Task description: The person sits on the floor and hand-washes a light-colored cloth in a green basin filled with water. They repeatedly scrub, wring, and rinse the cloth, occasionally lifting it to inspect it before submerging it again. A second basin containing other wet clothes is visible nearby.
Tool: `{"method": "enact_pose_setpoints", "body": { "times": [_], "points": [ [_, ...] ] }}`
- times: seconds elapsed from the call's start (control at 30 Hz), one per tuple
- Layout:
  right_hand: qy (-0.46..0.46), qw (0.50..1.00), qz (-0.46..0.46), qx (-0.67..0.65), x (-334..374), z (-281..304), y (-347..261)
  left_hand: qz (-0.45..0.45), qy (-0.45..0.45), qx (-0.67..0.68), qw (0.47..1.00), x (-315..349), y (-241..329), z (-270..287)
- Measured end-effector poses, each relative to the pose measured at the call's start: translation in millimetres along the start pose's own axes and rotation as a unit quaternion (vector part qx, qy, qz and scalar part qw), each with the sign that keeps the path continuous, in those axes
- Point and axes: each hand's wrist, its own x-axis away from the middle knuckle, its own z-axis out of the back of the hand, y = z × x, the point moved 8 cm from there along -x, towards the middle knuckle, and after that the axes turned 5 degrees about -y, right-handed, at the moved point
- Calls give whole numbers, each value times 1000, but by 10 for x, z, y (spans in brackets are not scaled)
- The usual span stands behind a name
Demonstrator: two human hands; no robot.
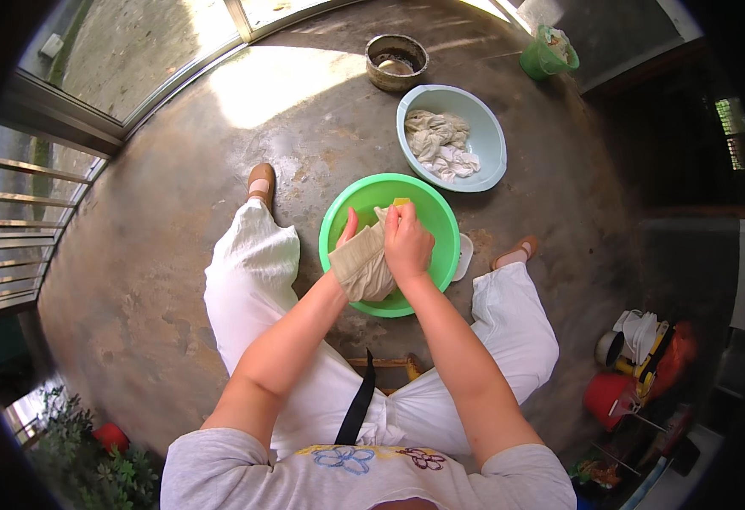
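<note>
A beige cloth [364, 263] hangs bunched over a round green basin [450, 242] on the floor between my legs. My left hand [349, 226] holds it from beneath; the thumb sticks up beside the fabric and the other fingers are mostly hidden. Pressed close against the cloth, my right hand [409, 244] is closed, with the end of a yellow block, apparently a bar of soap [401, 202], showing past its fingers. Both hands are above the basin.
Beyond the basin stands a pale blue tub [493, 149] with wet-looking light cloths [440, 143]. Farther off are a worn metal pot [396, 61] and a green bin [549, 55]. A white dish [463, 257] touches the basin's right side. Household items, including a red bucket [606, 399], crowd the lower right.
</note>
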Motion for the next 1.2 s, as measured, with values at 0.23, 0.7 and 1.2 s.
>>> {"method": "enact_pose_setpoints", "body": {
  "times": [0.23, 0.7, 1.2],
  "points": [
    [-11, 997, 52, 48, 262, -86, -257, -24, 28, -39, 999, 7, 5, -126],
    [-48, 954, -19, -295, 305, 219, 198, -60, 153, -55, 985, 197, 27, 822],
    [-188, 978, -10, 85, -104, -1926, 2536, -13, 436, -162, 885, 536, 120, 858]
  ]
}}
